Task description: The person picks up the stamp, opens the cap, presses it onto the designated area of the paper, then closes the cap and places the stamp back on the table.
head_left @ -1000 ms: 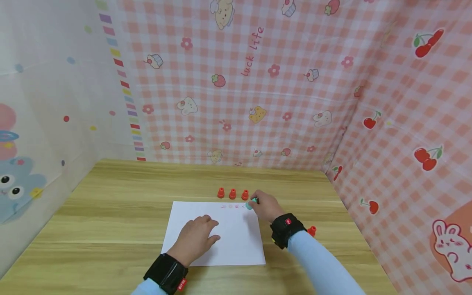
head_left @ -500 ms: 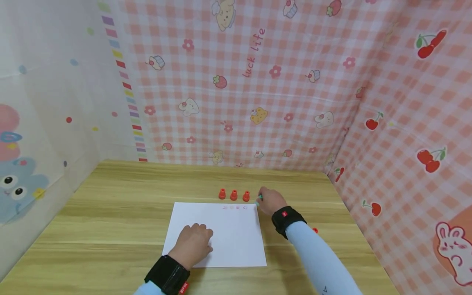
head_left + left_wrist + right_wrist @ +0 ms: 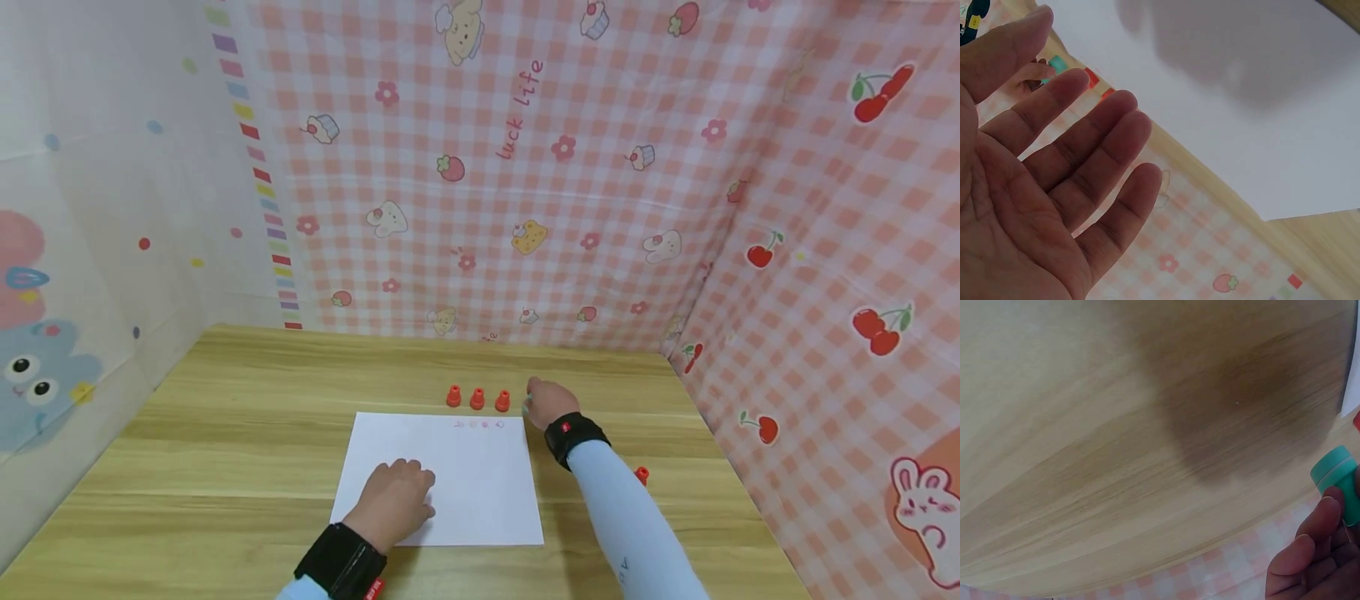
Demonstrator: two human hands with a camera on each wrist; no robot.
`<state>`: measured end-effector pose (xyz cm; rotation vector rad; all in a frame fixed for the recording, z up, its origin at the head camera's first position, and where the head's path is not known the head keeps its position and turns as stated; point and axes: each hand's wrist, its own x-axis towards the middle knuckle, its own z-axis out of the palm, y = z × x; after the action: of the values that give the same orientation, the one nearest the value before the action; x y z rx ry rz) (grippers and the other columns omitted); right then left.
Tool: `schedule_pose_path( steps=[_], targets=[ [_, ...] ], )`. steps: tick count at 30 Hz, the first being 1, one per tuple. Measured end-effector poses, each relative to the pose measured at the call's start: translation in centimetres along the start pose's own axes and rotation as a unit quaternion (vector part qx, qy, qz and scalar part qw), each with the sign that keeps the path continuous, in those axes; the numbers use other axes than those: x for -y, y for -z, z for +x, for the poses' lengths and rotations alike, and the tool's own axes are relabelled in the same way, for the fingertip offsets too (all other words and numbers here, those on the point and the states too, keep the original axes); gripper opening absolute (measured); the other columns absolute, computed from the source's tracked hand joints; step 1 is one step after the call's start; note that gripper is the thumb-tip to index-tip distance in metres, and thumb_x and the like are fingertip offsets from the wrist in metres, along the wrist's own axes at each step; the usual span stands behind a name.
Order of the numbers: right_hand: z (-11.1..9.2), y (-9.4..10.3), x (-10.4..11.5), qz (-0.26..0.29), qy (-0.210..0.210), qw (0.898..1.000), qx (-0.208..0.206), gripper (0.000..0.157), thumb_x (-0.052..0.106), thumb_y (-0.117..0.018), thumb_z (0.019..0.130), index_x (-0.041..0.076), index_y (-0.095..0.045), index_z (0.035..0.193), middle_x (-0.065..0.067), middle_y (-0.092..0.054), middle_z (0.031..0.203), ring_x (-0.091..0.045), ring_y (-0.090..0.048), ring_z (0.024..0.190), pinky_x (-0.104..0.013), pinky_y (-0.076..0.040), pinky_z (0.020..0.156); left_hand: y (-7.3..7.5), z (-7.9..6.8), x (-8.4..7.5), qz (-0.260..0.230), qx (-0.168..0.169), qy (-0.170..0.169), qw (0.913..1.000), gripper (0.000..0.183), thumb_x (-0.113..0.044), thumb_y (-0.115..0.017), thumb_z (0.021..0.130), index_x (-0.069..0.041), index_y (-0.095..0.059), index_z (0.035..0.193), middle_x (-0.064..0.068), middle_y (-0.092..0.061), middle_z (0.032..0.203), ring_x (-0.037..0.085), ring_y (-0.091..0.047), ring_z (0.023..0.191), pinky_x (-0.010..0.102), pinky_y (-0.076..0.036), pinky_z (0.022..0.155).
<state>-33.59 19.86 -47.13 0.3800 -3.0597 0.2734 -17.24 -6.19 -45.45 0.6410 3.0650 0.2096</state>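
Between thumb and fingers my right hand point(image 3: 552, 404) pinches a small green stamp point(image 3: 1335, 472), just beyond the top right corner of a white sheet of paper point(image 3: 480, 483). The stamp's broad end shows in the right wrist view; its rear part is hidden by the fingers. My left hand point(image 3: 393, 502) is over the lower left of the sheet, palm down and holding nothing, its fingers relaxed and slightly bent in the left wrist view. A row of several small pinkish prints point(image 3: 485, 425) lies along the sheet's top right edge.
Three red stamps point(image 3: 477, 399) stand in a row behind the sheet. Another red stamp point(image 3: 642, 475) is partly hidden behind my right forearm. The wooden table point(image 3: 225, 450) is bounded by patterned cloth point(image 3: 495, 275) at the back and sides.
My right hand has lifted the green stamp off the sheet and moved slightly right, uncovering the rightmost print. The left hand has shifted a little down, its fingers drawn in.
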Motion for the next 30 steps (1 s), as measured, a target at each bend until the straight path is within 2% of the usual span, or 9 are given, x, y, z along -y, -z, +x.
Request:
schedule_pose_path(
  steps=[12, 21, 26, 30],
  targets=[
    [-0.1, -0.5, 0.5, -0.024, -0.006, 1.000, -0.003, 0.012, 0.011, -0.064, 0.094, 0.001, -0.062, 0.100, -0.009, -0.068, 0.081, -0.024, -0.065, 0.073, -0.039, -0.053, 0.067, -0.1, 0.0, -0.2, -0.011, 0.007, -0.001, 0.9999, 0.025, -0.028, -0.085, 0.077, -0.010, -0.071, 0.087, 0.000, -0.055, 0.070, 0.018, -0.053, 0.068, 0.037, -0.047, 0.063],
    [0.7, -1.8, -0.2, -0.009, -0.009, 1.000, -0.006, 0.016, 0.011, -0.061, 0.094, -0.002, -0.062, 0.103, -0.010, -0.067, 0.080, -0.024, -0.064, 0.072, -0.039, -0.053, 0.068, -0.1, 0.1, -0.3, -0.003, 0.000, -0.005, 1.0000, 0.026, -0.031, -0.084, 0.078, -0.010, -0.071, 0.085, 0.000, -0.054, 0.069, 0.018, -0.053, 0.067, 0.037, -0.048, 0.063],
    [0.5, -1.6, 0.0, -0.004, -0.016, 1.000, -0.005, 0.019, 0.012, -0.063, 0.092, -0.003, -0.061, 0.105, -0.011, -0.066, 0.078, -0.024, -0.062, 0.068, -0.040, -0.052, 0.066, 0.0, -0.1, -0.2, 0.002, -0.007, -0.007, 0.9999, 0.026, -0.032, -0.084, 0.079, -0.010, -0.070, 0.084, 0.000, -0.054, 0.069, 0.019, -0.054, 0.067, 0.037, -0.048, 0.062],
    [0.3, -1.0, 0.3, -0.012, -0.025, 1.000, 0.005, 0.028, 0.015, -0.065, 0.092, -0.003, -0.060, 0.113, -0.010, -0.066, 0.080, -0.022, -0.062, 0.068, -0.039, -0.052, 0.067, 0.1, -0.2, -0.1, 0.001, -0.010, -0.006, 0.9999, 0.026, -0.032, -0.084, 0.079, -0.010, -0.071, 0.084, 0.000, -0.055, 0.069, 0.019, -0.055, 0.067, 0.037, -0.048, 0.062]
  ],
)
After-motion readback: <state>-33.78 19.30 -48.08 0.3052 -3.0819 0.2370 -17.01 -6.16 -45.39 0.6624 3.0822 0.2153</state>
